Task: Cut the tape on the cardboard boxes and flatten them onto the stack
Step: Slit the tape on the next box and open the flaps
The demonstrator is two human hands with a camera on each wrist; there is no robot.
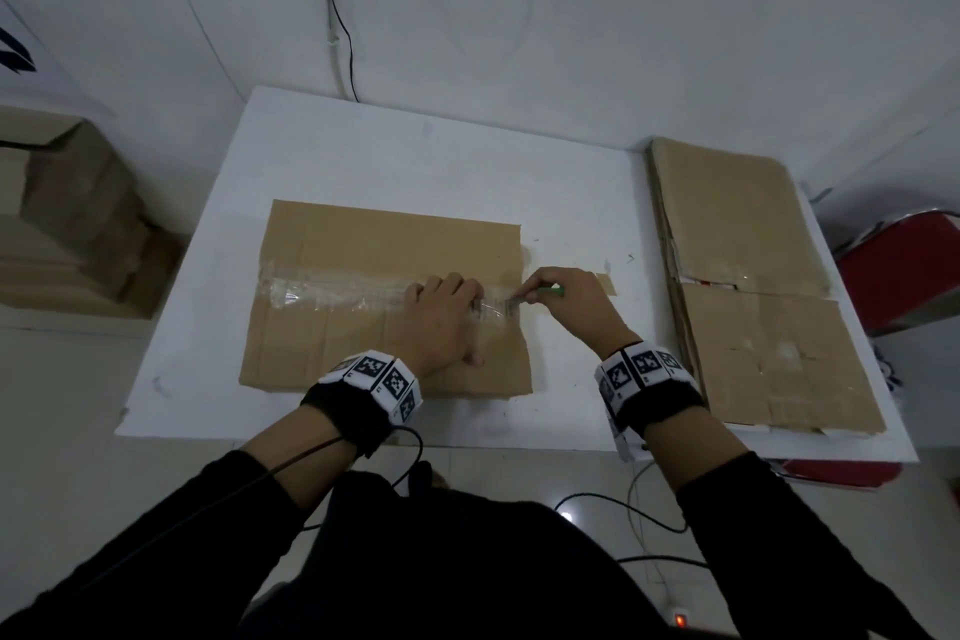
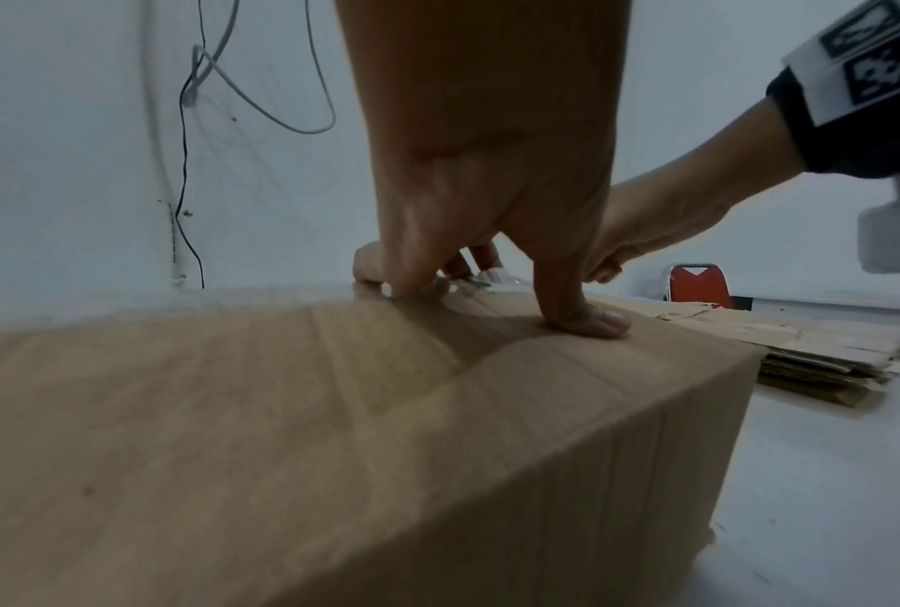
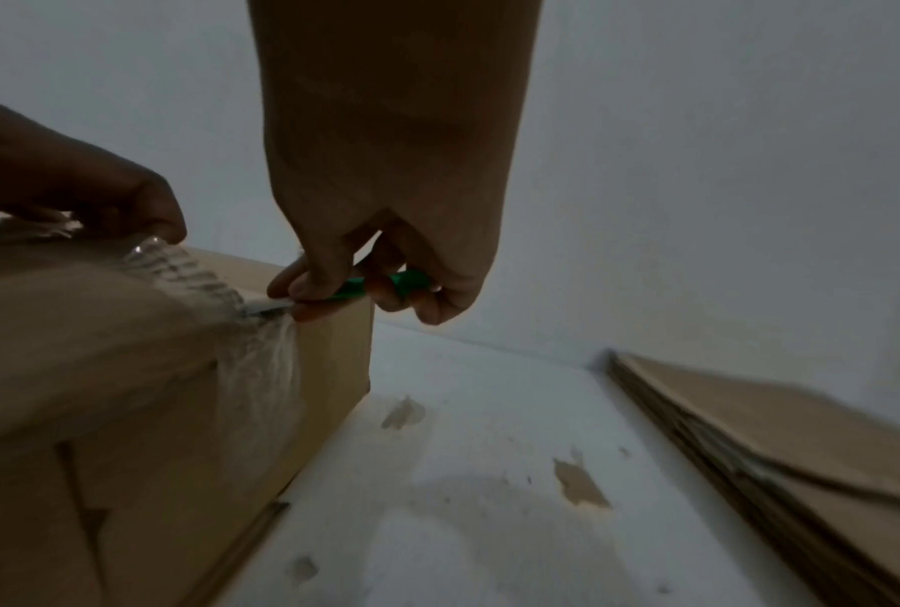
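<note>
A closed brown cardboard box (image 1: 363,244) (image 2: 281,431) (image 3: 99,369) stands on the white table (image 1: 467,156), with a strip of clear tape (image 1: 343,288) (image 3: 177,267) along its top seam. My left hand (image 1: 441,314) (image 2: 489,205) presses down on the box top near the right end, thumb (image 2: 588,320) spread flat on the cardboard. My right hand (image 1: 566,296) (image 3: 385,230) grips a green-handled cutter (image 1: 550,291) (image 3: 380,283). Its blade (image 3: 266,310) meets the tape at the top right edge of the box.
A stack of flattened boxes (image 1: 748,276) (image 3: 775,431) (image 2: 801,349) lies on the table's right side. More cardboard boxes (image 1: 72,218) are piled off the table at left. A red chair (image 1: 904,270) stands at right. Cables (image 1: 343,16) hang on the wall behind.
</note>
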